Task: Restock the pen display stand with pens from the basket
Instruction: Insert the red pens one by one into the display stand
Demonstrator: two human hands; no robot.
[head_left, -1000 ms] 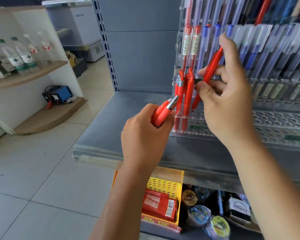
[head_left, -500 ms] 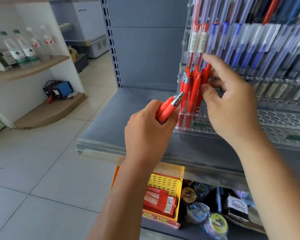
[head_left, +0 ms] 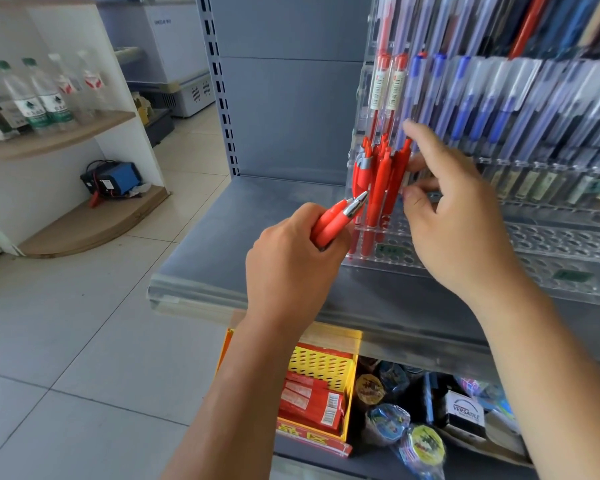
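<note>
At the display stand (head_left: 551,244), left hand (head_left: 291,258) grips two red pens (head_left: 333,220), right hand (head_left: 465,230) pinches one slotted pen (head_left: 399,174).

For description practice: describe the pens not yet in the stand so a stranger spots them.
Find the clear pen stand on the grey shelf. At its left end the left hand grips a red pen bundle. Unlike the stand's upright red pens, these slant, silver end showing.
</note>
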